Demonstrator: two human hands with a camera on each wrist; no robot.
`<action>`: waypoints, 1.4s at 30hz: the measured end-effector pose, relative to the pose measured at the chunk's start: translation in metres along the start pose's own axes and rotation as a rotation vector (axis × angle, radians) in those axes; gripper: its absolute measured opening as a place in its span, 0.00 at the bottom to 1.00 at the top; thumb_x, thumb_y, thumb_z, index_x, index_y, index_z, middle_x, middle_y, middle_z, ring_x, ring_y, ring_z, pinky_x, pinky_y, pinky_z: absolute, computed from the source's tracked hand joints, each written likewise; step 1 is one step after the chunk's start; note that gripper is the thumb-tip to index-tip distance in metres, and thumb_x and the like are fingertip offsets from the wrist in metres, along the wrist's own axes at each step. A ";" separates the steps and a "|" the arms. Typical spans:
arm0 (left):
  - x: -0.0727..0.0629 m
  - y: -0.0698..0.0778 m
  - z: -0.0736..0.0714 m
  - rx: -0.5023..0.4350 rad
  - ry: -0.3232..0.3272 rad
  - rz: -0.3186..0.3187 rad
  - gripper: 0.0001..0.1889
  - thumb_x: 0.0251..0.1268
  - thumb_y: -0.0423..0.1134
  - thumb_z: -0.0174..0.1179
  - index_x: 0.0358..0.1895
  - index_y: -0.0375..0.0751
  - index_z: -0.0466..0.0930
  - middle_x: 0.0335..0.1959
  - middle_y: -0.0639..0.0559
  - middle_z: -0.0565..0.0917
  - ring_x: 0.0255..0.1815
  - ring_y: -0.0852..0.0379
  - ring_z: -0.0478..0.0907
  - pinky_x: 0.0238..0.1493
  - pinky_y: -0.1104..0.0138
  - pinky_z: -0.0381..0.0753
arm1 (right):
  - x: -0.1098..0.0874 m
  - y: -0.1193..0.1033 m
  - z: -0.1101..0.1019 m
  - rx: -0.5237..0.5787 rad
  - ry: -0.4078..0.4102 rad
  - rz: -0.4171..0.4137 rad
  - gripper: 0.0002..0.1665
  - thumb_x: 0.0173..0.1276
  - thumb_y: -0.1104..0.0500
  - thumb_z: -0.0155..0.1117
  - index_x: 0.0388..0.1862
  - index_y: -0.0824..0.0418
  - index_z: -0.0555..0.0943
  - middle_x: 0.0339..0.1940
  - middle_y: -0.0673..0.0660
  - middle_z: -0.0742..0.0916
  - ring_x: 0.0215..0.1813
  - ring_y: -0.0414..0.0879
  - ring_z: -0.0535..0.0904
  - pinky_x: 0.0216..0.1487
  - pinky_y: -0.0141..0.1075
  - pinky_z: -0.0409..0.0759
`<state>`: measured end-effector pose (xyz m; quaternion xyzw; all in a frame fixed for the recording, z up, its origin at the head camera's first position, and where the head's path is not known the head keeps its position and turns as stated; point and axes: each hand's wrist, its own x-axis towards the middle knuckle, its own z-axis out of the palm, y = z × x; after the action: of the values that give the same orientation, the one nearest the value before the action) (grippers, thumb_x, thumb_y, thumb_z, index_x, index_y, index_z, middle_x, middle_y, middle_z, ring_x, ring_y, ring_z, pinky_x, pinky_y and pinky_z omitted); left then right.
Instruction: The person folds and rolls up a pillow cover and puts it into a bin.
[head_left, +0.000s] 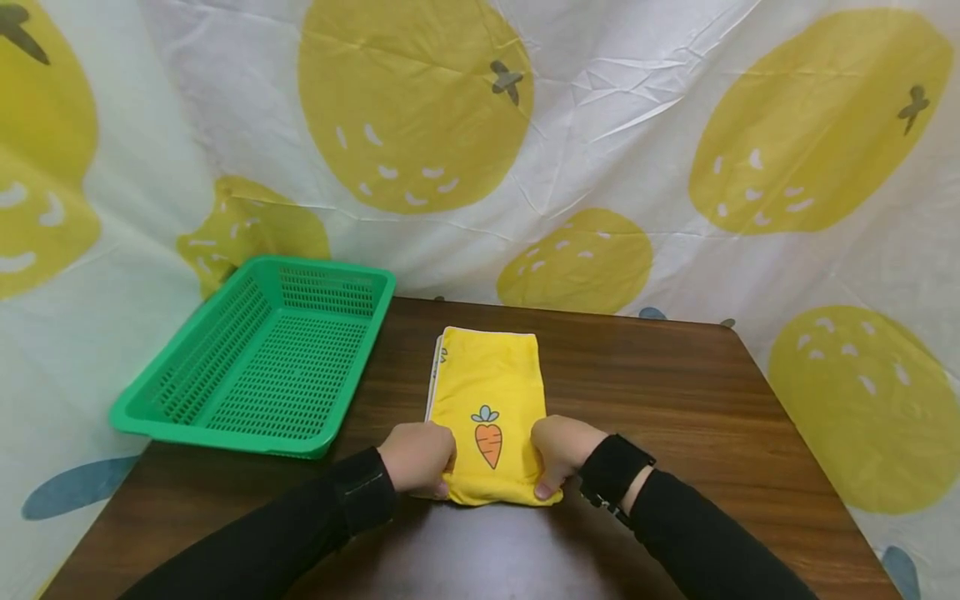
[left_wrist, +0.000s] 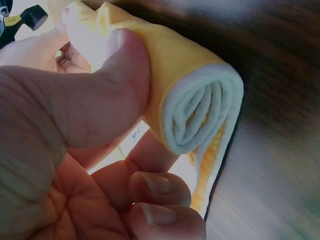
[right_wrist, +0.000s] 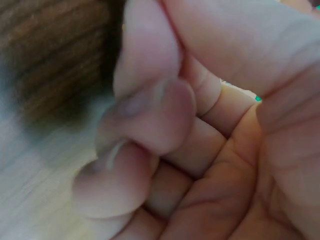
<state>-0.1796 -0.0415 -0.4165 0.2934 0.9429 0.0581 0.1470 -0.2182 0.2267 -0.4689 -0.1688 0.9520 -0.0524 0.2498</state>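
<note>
A yellow cloth with a carrot print and white edging lies on the table, its near end rolled up. My left hand grips the left end of the roll. In the left wrist view the thumb lies on top of the rolled cloth, whose white underside shows as a spiral. At the near right corner my right hand pinches the cloth between thumb and curled fingers. The right wrist view shows that hand's curled fingers close up and blurred, with the cloth mostly hidden.
To the left a green plastic basket with slatted sides stands on the brown wooden table. Behind the table hangs a white curtain with large yellow fruit prints. A black band is on the right wrist.
</note>
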 end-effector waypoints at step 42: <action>-0.041 0.014 0.043 0.503 0.260 0.208 0.09 0.74 0.41 0.69 0.41 0.37 0.90 0.23 0.50 0.80 0.25 0.57 0.69 0.28 0.68 0.78 | -0.095 -0.051 0.021 -0.570 0.665 -0.365 0.15 0.57 0.64 0.78 0.16 0.55 0.81 0.19 0.48 0.81 0.24 0.43 0.71 0.27 0.35 0.69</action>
<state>-0.1266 -0.0519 -0.4444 0.4058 0.9034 -0.1256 -0.0589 -0.1152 0.2118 -0.4340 -0.3691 0.9116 0.1169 -0.1380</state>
